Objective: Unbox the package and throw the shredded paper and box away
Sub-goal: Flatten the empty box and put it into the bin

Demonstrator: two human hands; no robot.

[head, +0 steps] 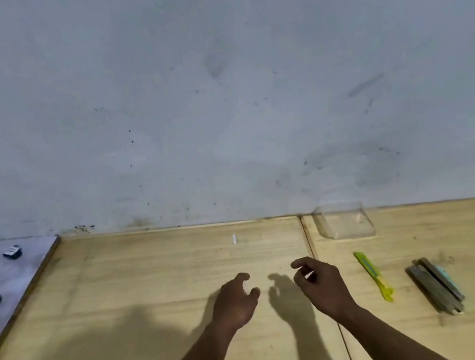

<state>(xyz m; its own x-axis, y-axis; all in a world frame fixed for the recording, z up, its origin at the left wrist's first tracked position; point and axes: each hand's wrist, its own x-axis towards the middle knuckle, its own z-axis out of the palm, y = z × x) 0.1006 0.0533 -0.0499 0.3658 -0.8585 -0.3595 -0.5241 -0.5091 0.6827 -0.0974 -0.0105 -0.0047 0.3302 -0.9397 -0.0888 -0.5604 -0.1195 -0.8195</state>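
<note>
No box and no shredded paper show in this view. My left hand [237,302] hovers over the wooden table [141,292] near the middle, fingers loosely curled, holding nothing. My right hand [318,284] hangs close beside it, fingers also loosely curled; a small pale scrap seems to sit at its fingertips, too small to tell. A tiny white scrap [234,238] lies on the table beyond both hands. A yellow-green box cutter [373,275] lies to the right of my right hand.
A clear plastic container [345,222] stands at the wall on the right. A bundle of flat grey-brown sticks [437,284] lies right of the cutter. At far left a pale board [10,283] carries several small dark objects. A grey wall backs the table.
</note>
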